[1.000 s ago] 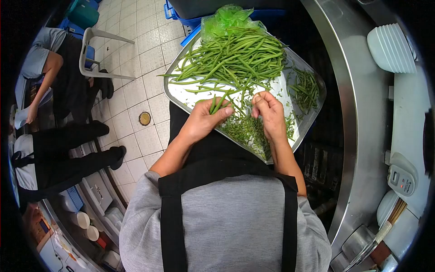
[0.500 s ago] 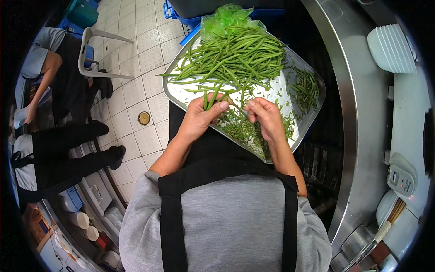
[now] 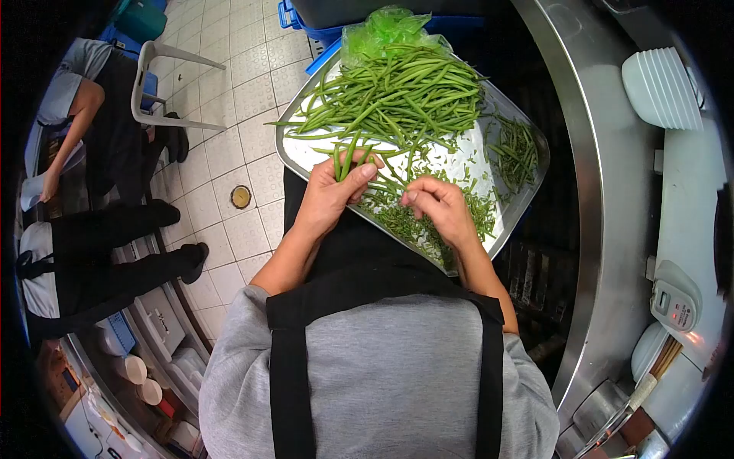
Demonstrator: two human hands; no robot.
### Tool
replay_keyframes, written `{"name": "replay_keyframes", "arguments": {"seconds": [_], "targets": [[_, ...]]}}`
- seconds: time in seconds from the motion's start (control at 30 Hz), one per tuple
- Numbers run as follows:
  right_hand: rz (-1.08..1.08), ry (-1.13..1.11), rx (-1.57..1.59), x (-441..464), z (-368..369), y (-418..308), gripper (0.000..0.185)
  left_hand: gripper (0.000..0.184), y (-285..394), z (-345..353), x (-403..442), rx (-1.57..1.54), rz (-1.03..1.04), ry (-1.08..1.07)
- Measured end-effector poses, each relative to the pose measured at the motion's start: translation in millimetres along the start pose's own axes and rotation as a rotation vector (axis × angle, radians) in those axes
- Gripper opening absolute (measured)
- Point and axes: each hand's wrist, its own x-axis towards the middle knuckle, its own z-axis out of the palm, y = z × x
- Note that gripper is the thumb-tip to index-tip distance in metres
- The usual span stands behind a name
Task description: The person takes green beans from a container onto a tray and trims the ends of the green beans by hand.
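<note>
Indoors, tiled floor [image 3: 248,126]; metal tray [image 3: 527,191] near; left hand [image 3: 336,191] gripping green beans [image 3: 348,157].

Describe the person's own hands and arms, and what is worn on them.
The left hand and right hand are ungloved, the forearms uncovered. Heathered grey sleeves end near the elbows; a black apron crosses the shirt. No watch shows.

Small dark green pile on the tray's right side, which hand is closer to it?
Right. Your right hand is left of the dark green pile, slightly nearer you; your left hand, holding green beans, is farther left.
</note>
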Motion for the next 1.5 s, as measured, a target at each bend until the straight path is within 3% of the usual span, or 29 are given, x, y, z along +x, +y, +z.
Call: {"name": "replay_keyframes", "arguments": {"seconds": [0.13, 0.23, 0.27, 0.37, 0.4, 0.47, 0.63, 0.7, 0.83, 0.97, 1.23, 1.33, 1.43, 1.5], "targets": [[-0.005, 0.137, 0.427, 16, 2, 9, 0.017, 0.014, 8, 6, -10, -0.050, 0.237, 0.020], [0.015, 0.151, 0.197, 27, 2, 4, 0.019, 0.014, 23, -13, -3, -0.131, 0.395, 0.057], [0.057, 0.113, 0.078, 29, 4, 4, 0.019, 0.014, 31, -18, -3, -0.180, 0.362, 0.114], [-0.319, 0.189, -0.657, 37, 14, 11, 0.017, 0.013, 38, -39, -1, -0.323, 0.317, 0.168], [-0.264, 0.223, -0.768, 37, 23, 5, 0.012, 0.013, 37, -44, -2, -0.382, 0.305, 0.161], [-0.316, 0.234, -0.899, 43, 31, 11, 0.012, 0.010, 36, -46, -3, -0.423, 0.263, 0.241], [-0.460, 0.242, -1.124, 64, 40, 23, 0.010, 0.008, 26, -42, -1, -0.141, 0.050, 0.321], [-0.530, 0.245, -1.101, 61, 39, 20, 0.009, 0.011, 19, -47, 0, 0.105, -0.051, 0.253], [-0.671, 0.266, -1.058, 43, 34, -2, 0.011, 0.021, 5, -38, 4, 0.618, -0.005, 0.138], [-0.780, 0.293, -1.056, 29, 30, -11, 0.015, 0.024, 3, -31, 7, 0.745, 0.017, -0.004], [-0.720, 0.328, -0.864, 21, 25, -8, 0.013, 0.022, 7, -11, 5, 0.578, -0.134, -0.146], [-0.411, 0.477, -0.348, 21, 10, -7, 0.009, 0.019, -10, -7, 2, 0.314, -0.112, -0.186], [-0.378, 0.586, -0.630, 16, -11, -20, 0.012, 0.017, 0, -8, 5, 0.094, -0.290, -0.070], [-0.506, 0.570, -0.912, 10, -21, -19, 0.014, 0.017, 4, -3, 6, 0.045, -0.231, 0.003]]}}
